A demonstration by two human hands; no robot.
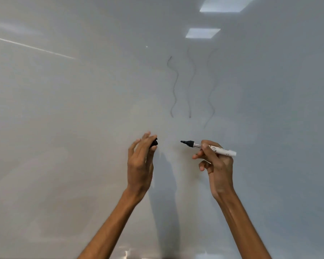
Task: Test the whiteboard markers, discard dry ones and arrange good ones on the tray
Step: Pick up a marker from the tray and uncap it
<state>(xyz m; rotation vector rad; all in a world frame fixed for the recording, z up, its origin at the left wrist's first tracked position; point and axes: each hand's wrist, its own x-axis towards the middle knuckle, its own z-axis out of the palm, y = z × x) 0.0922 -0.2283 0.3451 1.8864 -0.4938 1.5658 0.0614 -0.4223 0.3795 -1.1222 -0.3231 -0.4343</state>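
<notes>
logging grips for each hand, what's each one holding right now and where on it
The right hand holds an uncapped marker by the middle of its white barrel, tip pointing left. The left hand pinches the black cap at its fingertips.

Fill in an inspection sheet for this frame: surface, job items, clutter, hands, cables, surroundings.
Surface: whiteboard fills the view, glossy, with three faint wavy vertical test lines right of centre, the rightmost faintest.
Job items: uncapped marker, white barrel, black tip pointing left, clear of the board marks; black cap held apart from the tip. No tray in view.
Clutter: nothing seen.
Hands: left hand pinches the cap at its fingertips; right hand grips the marker barrel.
Cables: nothing seen.
Surroundings: reflections of two ceiling light panels and a bright streak on the board; nothing else visible.
</notes>
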